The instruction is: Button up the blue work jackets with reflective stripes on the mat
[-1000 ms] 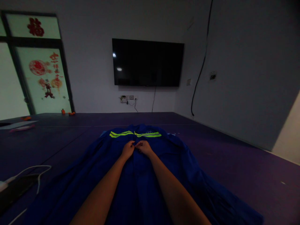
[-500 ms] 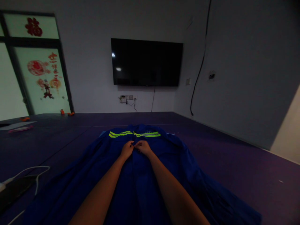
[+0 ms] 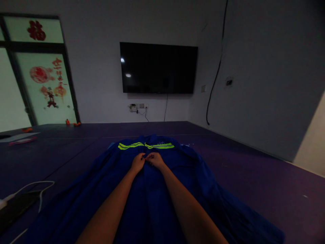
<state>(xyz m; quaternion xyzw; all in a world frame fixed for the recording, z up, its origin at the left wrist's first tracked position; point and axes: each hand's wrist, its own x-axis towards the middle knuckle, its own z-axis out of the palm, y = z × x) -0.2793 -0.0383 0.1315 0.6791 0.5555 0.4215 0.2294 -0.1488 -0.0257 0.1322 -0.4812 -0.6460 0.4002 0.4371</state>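
Observation:
A dark blue work jacket [image 3: 175, 179] lies spread on the purple floor, front side up, with its sleeves reaching out to both sides. Yellow-green reflective strips [image 3: 162, 146] cross its chest. At the centre front edge, just below the strips, my left hand [image 3: 138, 162] is closed in a pinch on the cloth. My right hand [image 3: 155, 160] pinches the same edge from the right, its fingertips touching or nearly touching those of the left. Whatever small detail sits between the fingertips is hidden, and the light is dim.
To the left, a white cable [image 3: 38, 182] runs over a dark flat object [image 3: 20, 208]. Farther back lie a pale sheet [image 3: 19, 137], a pink item [image 3: 22, 141] and small orange things [image 3: 77, 124]. A television [image 3: 158, 67] hangs on the far wall.
Both hands keep their pinch at the jacket's front edge, with hardly any movement. The view has shifted very slightly.

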